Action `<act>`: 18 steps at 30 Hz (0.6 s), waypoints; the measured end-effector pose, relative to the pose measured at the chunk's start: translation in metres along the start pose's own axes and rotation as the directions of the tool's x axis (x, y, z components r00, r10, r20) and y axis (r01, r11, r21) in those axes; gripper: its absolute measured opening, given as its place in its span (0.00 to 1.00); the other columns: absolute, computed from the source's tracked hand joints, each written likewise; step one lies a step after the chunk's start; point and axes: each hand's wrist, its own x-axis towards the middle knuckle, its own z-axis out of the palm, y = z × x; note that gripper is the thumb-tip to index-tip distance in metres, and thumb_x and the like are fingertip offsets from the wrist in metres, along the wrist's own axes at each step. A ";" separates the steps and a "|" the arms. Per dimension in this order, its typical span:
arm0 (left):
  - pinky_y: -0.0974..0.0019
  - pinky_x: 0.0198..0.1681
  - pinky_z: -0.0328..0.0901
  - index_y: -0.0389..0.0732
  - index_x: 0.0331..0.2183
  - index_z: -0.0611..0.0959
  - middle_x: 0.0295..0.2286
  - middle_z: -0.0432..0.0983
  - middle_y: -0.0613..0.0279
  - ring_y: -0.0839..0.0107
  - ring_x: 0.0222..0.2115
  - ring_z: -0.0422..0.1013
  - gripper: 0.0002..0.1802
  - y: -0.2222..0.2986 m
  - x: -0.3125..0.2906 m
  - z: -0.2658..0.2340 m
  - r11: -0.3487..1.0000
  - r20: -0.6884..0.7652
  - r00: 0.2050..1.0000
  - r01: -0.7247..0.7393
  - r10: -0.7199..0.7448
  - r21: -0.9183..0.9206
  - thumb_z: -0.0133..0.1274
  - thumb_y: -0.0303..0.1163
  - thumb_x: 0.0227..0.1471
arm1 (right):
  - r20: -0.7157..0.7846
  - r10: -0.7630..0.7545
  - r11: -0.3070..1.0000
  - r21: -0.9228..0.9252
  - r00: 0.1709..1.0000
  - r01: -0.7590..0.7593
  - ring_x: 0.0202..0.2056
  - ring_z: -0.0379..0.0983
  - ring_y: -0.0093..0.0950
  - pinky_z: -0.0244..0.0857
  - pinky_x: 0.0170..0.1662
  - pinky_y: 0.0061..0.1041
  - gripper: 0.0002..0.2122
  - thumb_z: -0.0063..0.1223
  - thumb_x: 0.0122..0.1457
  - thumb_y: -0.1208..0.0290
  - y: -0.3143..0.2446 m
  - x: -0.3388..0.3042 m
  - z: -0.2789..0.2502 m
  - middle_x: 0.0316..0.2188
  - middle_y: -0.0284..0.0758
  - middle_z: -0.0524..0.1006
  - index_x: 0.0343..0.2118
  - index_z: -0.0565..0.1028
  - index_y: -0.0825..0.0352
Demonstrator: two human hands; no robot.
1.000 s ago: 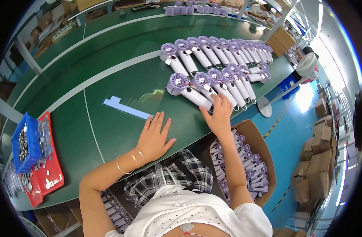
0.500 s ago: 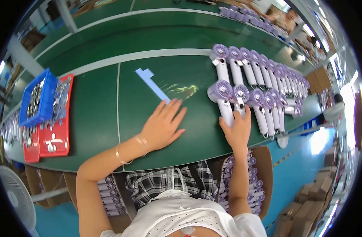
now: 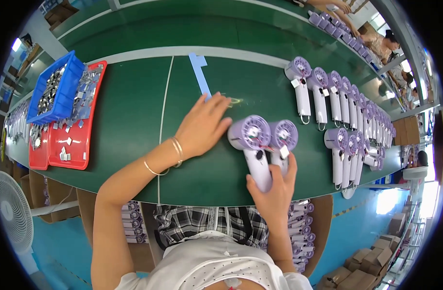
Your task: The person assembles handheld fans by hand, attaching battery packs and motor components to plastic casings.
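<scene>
Head view: our left hand (image 3: 200, 126) lies loosely spread, fingers (image 3: 208, 106) at a blue strip (image 3: 200, 77); to their right, our right hand (image 3: 275, 193) grips two handheld fans (image 3: 256, 162) by handles we judge light, stiff, slippery; heads (image 3: 253, 131) seem fragile.

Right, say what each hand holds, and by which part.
Right hand: two purple fans, by their white handles. Left hand: open near the blue strip, no grip visible.

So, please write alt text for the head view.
The right hand grips two purple-white handheld fans at a green table; the left hand is by a light-blue strip. More fans lie in rows at right, a blue bin and red tray at left.
</scene>
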 end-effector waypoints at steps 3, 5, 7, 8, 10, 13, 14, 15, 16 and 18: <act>0.53 0.63 0.55 0.35 0.58 0.68 0.54 0.67 0.44 0.49 0.57 0.63 0.31 0.006 -0.004 -0.039 0.862 -0.145 0.987 -0.014 -0.069 -0.507 0.53 0.39 0.57 | 0.022 -0.057 0.998 -0.036 0.998 0.058 0.52 0.63 0.57 0.60 0.52 0.49 0.20 0.69 0.44 0.64 -0.015 0.014 0.020 0.59 0.61 0.58 0.37 0.73 0.69; 0.55 0.62 0.56 0.37 0.61 0.65 0.57 0.62 0.45 0.47 0.58 0.61 0.40 0.007 -0.015 -0.041 0.872 -0.115 0.993 -0.044 -0.014 -0.487 0.61 0.39 0.50 | 0.045 -0.085 0.994 -0.064 0.995 0.087 0.50 0.64 0.56 0.60 0.49 0.47 0.20 0.68 0.46 0.62 -0.023 0.020 0.038 0.60 0.61 0.57 0.37 0.73 0.70; 0.53 0.63 0.55 0.38 0.61 0.64 0.58 0.60 0.46 0.46 0.60 0.58 0.43 0.012 -0.026 -0.032 0.842 -0.033 0.996 0.054 -0.084 -0.537 0.64 0.38 0.48 | 0.083 -0.080 0.990 -0.108 0.993 0.089 0.51 0.63 0.56 0.60 0.48 0.47 0.22 0.67 0.47 0.61 -0.035 0.017 0.052 0.60 0.63 0.55 0.40 0.74 0.71; 0.52 0.63 0.55 0.39 0.61 0.65 0.58 0.59 0.46 0.45 0.60 0.57 0.44 0.009 -0.032 -0.027 0.853 -0.060 0.993 0.052 -0.098 -0.519 0.65 0.36 0.46 | 0.097 -0.082 0.991 -0.100 0.992 0.092 0.51 0.63 0.56 0.60 0.48 0.47 0.22 0.67 0.47 0.61 -0.039 0.017 0.055 0.60 0.63 0.55 0.40 0.74 0.71; 0.51 0.63 0.55 0.39 0.61 0.65 0.58 0.59 0.47 0.45 0.61 0.56 0.43 -0.002 -0.038 -0.022 0.883 -0.077 0.994 0.030 -0.075 -0.468 0.66 0.35 0.46 | 0.171 -0.167 0.981 -0.072 0.971 0.182 0.50 0.66 0.55 0.63 0.48 0.47 0.25 0.67 0.49 0.59 -0.048 0.016 0.057 0.61 0.64 0.55 0.44 0.74 0.72; 0.50 0.62 0.58 0.41 0.59 0.68 0.58 0.58 0.48 0.45 0.60 0.58 0.41 -0.016 -0.040 -0.020 0.923 -0.101 0.995 -0.022 -0.018 -0.384 0.66 0.31 0.45 | 0.254 -0.223 0.975 0.082 0.941 0.209 0.47 0.70 0.53 0.66 0.47 0.45 0.27 0.66 0.51 0.58 -0.043 0.023 0.047 0.61 0.64 0.58 0.48 0.73 0.72; 0.50 0.61 0.59 0.41 0.59 0.68 0.58 0.58 0.49 0.45 0.59 0.59 0.41 -0.022 -0.045 -0.021 0.908 -0.099 0.994 0.008 -0.054 -0.420 0.67 0.31 0.44 | 0.209 -0.287 0.958 0.065 0.935 0.279 0.45 0.73 0.51 0.68 0.47 0.43 0.26 0.65 0.51 0.58 -0.037 0.029 0.047 0.59 0.60 0.62 0.48 0.74 0.72; 0.50 0.61 0.60 0.42 0.59 0.69 0.58 0.59 0.50 0.46 0.59 0.61 0.40 -0.027 -0.051 -0.022 0.890 -0.096 0.991 0.037 -0.090 -0.455 0.67 0.30 0.44 | 0.134 -0.312 0.949 0.081 0.941 0.303 0.46 0.72 0.49 0.67 0.48 0.42 0.23 0.66 0.50 0.62 -0.034 0.037 0.048 0.56 0.56 0.68 0.46 0.75 0.72; 0.49 0.59 0.61 0.42 0.56 0.72 0.57 0.60 0.51 0.48 0.57 0.63 0.38 -0.028 -0.055 -0.024 0.895 -0.125 0.987 0.032 -0.098 -0.445 0.68 0.30 0.42 | 0.071 -0.398 0.913 0.133 0.915 0.386 0.47 0.72 0.48 0.67 0.48 0.41 0.21 0.65 0.49 0.66 -0.023 0.049 0.052 0.54 0.53 0.71 0.44 0.76 0.71; 0.48 0.59 0.62 0.42 0.53 0.75 0.55 0.64 0.53 0.49 0.57 0.64 0.35 -0.032 -0.054 -0.024 0.918 -0.178 0.982 -0.019 -0.057 -0.397 0.69 0.31 0.41 | -0.012 -0.539 0.828 0.175 0.842 0.532 0.47 0.72 0.46 0.67 0.48 0.39 0.18 0.64 0.47 0.72 -0.006 0.083 0.054 0.50 0.48 0.74 0.42 0.77 0.71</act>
